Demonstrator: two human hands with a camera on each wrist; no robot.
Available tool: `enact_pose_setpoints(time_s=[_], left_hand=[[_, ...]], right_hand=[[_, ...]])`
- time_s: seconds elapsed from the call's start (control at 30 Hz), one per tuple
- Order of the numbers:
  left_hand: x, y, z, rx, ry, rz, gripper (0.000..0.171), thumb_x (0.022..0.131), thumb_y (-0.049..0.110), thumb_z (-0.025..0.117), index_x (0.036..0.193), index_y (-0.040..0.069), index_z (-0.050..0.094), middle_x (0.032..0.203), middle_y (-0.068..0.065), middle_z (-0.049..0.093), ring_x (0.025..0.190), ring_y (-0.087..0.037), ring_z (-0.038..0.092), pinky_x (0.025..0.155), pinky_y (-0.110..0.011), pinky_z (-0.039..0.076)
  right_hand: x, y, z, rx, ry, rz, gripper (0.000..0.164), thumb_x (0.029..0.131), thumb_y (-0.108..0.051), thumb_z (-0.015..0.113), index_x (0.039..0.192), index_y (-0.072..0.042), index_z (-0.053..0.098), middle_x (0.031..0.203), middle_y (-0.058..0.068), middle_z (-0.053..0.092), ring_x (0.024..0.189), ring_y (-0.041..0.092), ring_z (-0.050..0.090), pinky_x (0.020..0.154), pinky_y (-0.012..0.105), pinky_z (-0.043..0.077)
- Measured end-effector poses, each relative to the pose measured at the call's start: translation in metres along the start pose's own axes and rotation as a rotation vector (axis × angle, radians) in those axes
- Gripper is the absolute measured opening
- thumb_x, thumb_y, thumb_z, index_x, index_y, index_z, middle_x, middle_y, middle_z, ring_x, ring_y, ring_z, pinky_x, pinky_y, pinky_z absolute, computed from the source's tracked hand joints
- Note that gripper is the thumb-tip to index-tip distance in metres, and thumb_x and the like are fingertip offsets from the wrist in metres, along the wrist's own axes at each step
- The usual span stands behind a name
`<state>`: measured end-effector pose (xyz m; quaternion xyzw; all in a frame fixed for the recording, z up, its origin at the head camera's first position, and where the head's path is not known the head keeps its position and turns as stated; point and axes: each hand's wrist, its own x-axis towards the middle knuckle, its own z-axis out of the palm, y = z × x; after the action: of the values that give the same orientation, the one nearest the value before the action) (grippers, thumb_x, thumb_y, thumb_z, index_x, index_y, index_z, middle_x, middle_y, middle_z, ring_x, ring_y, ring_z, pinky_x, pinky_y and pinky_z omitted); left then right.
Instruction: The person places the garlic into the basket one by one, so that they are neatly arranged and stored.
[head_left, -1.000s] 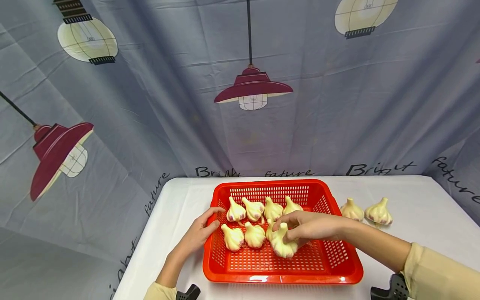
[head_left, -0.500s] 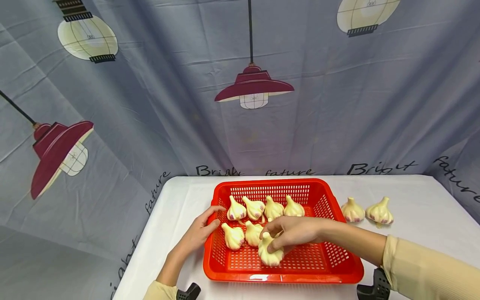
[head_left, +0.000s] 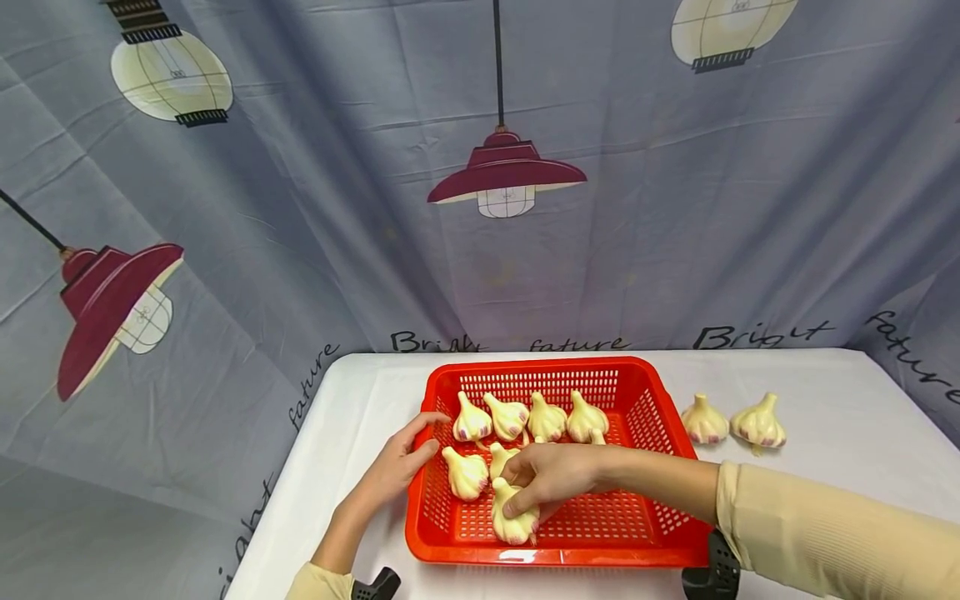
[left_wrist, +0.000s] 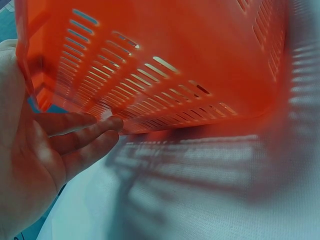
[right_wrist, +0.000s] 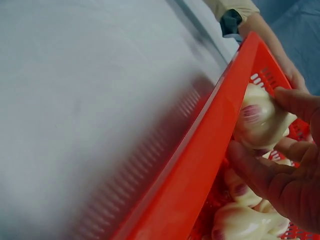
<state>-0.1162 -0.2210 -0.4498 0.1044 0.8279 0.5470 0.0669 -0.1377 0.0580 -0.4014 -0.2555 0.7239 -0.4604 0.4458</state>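
Note:
My left hand (head_left: 393, 467) holds the left rim of the red plastic basket (head_left: 570, 557). In the left wrist view, fingers (left_wrist: 82, 137) lie along the outside of the slotted wall. My right hand (head_left: 558, 479) reaches in from the right and pinches a garlic bulb (head_left: 513, 518) near the basket's front left. The right wrist view shows this bulb (right_wrist: 257, 120) between thumb and fingers, close beside the wall. Behind it stands a back row of garlic, including a bulb (head_left: 472, 419) at the left end. Another bulb (head_left: 466, 475) sits left of the held one; the right hand partly covers its neighbour (head_left: 501, 457).
Two more garlic bulbs, one nearer the basket (head_left: 705, 419) and one farther right (head_left: 759, 423), lie on the white table (head_left: 825, 392). A grey curtain (head_left: 630, 250) printed with lamps hangs behind the table.
My right hand has carried the garlic bulb left and toward the basket's front wall, uncovering more of the back row. The left hand stays on the rim.

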Motion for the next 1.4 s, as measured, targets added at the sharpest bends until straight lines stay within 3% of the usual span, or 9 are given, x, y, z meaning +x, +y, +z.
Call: enact_pose_setpoints(time_s=[0.07,0.17,0.3,0.43,0.57,0.73,0.87,1.13,1.4], left_hand=[[-0.003,0.009,-0.001,-0.011,-0.006,0.010,0.035,0.101,0.001,0.049,0.135,0.003,0.054,0.132,-0.024,0.054,0.099,-0.029,0.062,0.082,-0.038,0.056],[0.000,0.000,-0.001,-0.024,-0.011,0.020,0.035,0.102,0.002,0.049,0.136,0.004,0.054,0.132,-0.024,0.053,0.097,-0.026,0.063,0.080,-0.035,0.057],[0.006,-0.022,0.000,-0.016,-0.003,0.020,0.036,0.102,0.005,0.049,0.138,0.007,0.053,0.134,-0.020,0.053,0.099,-0.025,0.062,0.080,-0.033,0.056],[0.007,-0.022,0.000,0.001,0.009,0.024,0.036,0.102,0.004,0.050,0.138,0.007,0.054,0.134,-0.019,0.054,0.102,-0.025,0.060,0.082,-0.032,0.055],[0.008,-0.020,0.001,0.007,0.010,0.028,0.036,0.101,0.002,0.050,0.137,0.004,0.054,0.132,-0.021,0.055,0.104,-0.028,0.059,0.083,-0.031,0.054],[0.007,-0.021,0.001,0.000,0.015,0.018,0.036,0.102,0.005,0.051,0.138,0.008,0.054,0.133,-0.017,0.055,0.104,-0.024,0.058,0.082,-0.029,0.054],[0.005,-0.022,0.000,-0.019,0.016,0.016,0.037,0.103,0.007,0.051,0.139,0.011,0.054,0.135,-0.015,0.054,0.103,-0.023,0.059,0.082,-0.031,0.055],[0.004,-0.023,0.000,-0.017,0.016,0.032,0.037,0.103,0.008,0.052,0.139,0.011,0.055,0.136,-0.014,0.054,0.110,-0.027,0.056,0.086,-0.033,0.053],[0.004,-0.021,0.001,0.004,0.021,0.035,0.034,0.102,0.010,0.054,0.136,0.013,0.057,0.135,-0.012,0.055,0.111,-0.026,0.055,0.086,-0.029,0.051]], right_hand=[[0.002,-0.002,0.002,-0.018,0.024,0.017,0.018,0.089,-0.011,0.076,0.099,-0.006,0.062,0.086,0.006,0.060,0.067,0.015,0.064,0.070,0.040,0.059],[0.006,-0.006,0.004,-0.059,0.050,0.041,0.025,0.088,-0.010,0.077,0.108,-0.003,0.064,0.096,0.011,0.063,0.068,0.016,0.063,0.069,0.038,0.059],[0.012,-0.011,0.004,-0.114,0.045,0.058,0.026,0.087,-0.012,0.079,0.106,-0.004,0.065,0.101,0.010,0.062,0.070,0.013,0.062,0.067,0.033,0.058],[0.018,-0.013,0.007,-0.157,0.038,0.070,0.028,0.087,-0.014,0.079,0.109,-0.003,0.066,0.102,0.009,0.061,0.072,0.012,0.062,0.066,0.031,0.058],[0.021,-0.018,0.015,-0.292,0.088,0.059,0.033,0.085,-0.019,0.081,0.111,-0.001,0.070,0.106,0.007,0.065,0.085,0.015,0.062,0.073,0.034,0.056],[0.027,-0.022,0.023,-0.448,0.136,0.061,0.038,0.085,-0.027,0.082,0.113,-0.002,0.071,0.102,0.004,0.070,0.091,0.014,0.062,0.083,0.035,0.052],[0.032,-0.023,0.028,-0.490,0.142,0.054,0.036,0.086,-0.027,0.081,0.109,-0.002,0.071,0.098,0.000,0.068,0.087,0.011,0.060,0.081,0.032,0.051],[0.042,-0.019,0.042,-0.454,0.147,0.001,0.018,0.086,-0.016,0.080,0.088,-0.006,0.065,0.061,0.000,0.063,0.057,0.015,0.064,0.059,0.022,0.048],[0.049,-0.019,0.050,-0.547,0.190,0.020,0.023,0.084,-0.018,0.082,0.077,-0.012,0.061,0.058,-0.003,0.057,0.047,0.012,0.060,0.052,0.021,0.045]])
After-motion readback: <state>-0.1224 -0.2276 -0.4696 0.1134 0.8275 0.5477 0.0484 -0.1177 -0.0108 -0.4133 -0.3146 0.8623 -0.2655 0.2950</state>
